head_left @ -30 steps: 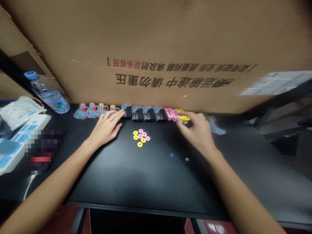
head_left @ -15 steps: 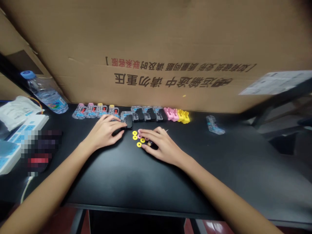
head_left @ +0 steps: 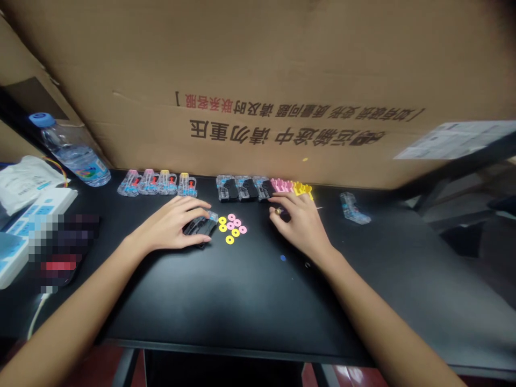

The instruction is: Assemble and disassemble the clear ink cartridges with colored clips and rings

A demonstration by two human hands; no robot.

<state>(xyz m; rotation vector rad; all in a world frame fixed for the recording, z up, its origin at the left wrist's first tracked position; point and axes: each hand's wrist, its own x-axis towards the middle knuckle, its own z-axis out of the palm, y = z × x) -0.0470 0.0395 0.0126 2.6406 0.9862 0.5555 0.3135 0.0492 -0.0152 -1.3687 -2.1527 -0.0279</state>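
My left hand (head_left: pixel 174 226) lies on the black table (head_left: pixel 226 290) with its fingers curled round a black cartridge (head_left: pixel 200 225) pulled out of the row. Just right of it sits a small heap of yellow and pink rings (head_left: pixel 231 228). My right hand (head_left: pixel 300 223) rests in front of the pink clips (head_left: pixel 281 185) and yellow clips (head_left: pixel 302 188), fingers bent and pinching a tiny gold piece (head_left: pixel 277 211). Behind, black cartridges (head_left: pixel 242 188) stand in a row. Further left stand clear cartridges with pink and yellow caps (head_left: pixel 158 183).
A big cardboard box (head_left: pixel 258 91) walls off the back of the table. A water bottle (head_left: pixel 70 152), a white bag (head_left: pixel 26 180) and a power strip (head_left: pixel 28 217) sit at the left. One clear cartridge (head_left: pixel 352 208) lies alone at the right.
My left hand drew the black cartridge out of the row toward me. My right hand went from the yellow clips to the rings, then back toward the pink clips.
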